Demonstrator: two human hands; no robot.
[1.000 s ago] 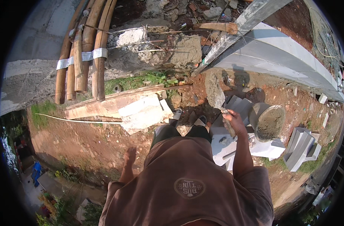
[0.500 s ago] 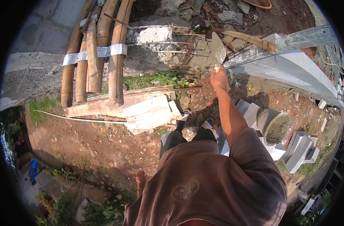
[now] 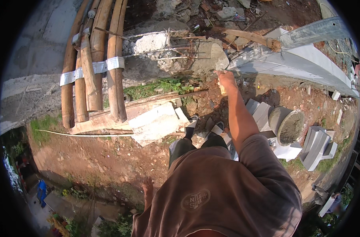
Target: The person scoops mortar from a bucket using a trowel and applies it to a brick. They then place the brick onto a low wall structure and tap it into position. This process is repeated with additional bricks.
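Observation:
My right hand (image 3: 227, 80) is stretched out ahead, closed round the handle of a trowel (image 3: 219, 58). Its broad grey blade rests against or just over the rough mortar surface at the end of the low wall; I cannot tell whether it touches. A pale yellowish handle end shows below the fist. My left hand (image 3: 147, 185) hangs low beside my body, away from the work, fingers loosely apart and nothing seen in it. To the right stands a round bucket (image 3: 291, 127) with grey mortar inside.
Bamboo poles (image 3: 96, 55) bound with pale bands stand at the left. Boards and a white slab (image 3: 154, 121) lie ahead of my feet. Rusty bars poke from the broken wall. A metal beam (image 3: 312, 33) slants in at right, and grey blocks (image 3: 317, 148) lie beside the bucket.
My right hand has turned at the wrist and come slightly lower, and the trowel blade has tilted and shifted left and down. The view has shifted a little. My left hand still hangs low.

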